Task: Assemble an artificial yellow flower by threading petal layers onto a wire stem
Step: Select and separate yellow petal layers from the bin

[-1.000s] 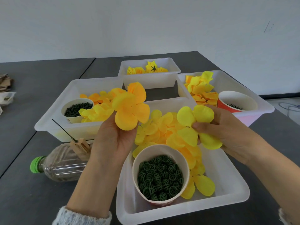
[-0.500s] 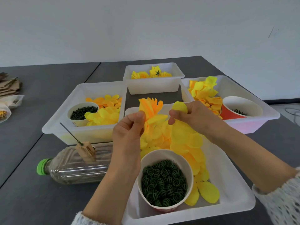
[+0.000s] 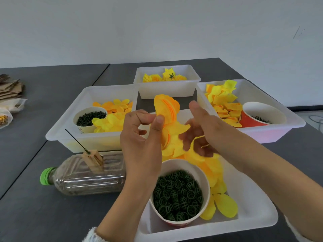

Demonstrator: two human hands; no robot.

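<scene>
Left hand (image 3: 139,137) at frame centre, thumb and forefinger pinching folded petal layers (image 3: 167,109). Right hand (image 3: 202,131) just beside, fingers loosely spread, gripping nothing discernible.

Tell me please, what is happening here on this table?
A person is building an artificial yellow flower. The left hand pinches a stack of yellow petal layers above the near tray. The right hand is open beside it and holds nothing. A cup of green rings stands in that tray among loose petals. More trays of petals lie behind.
</scene>
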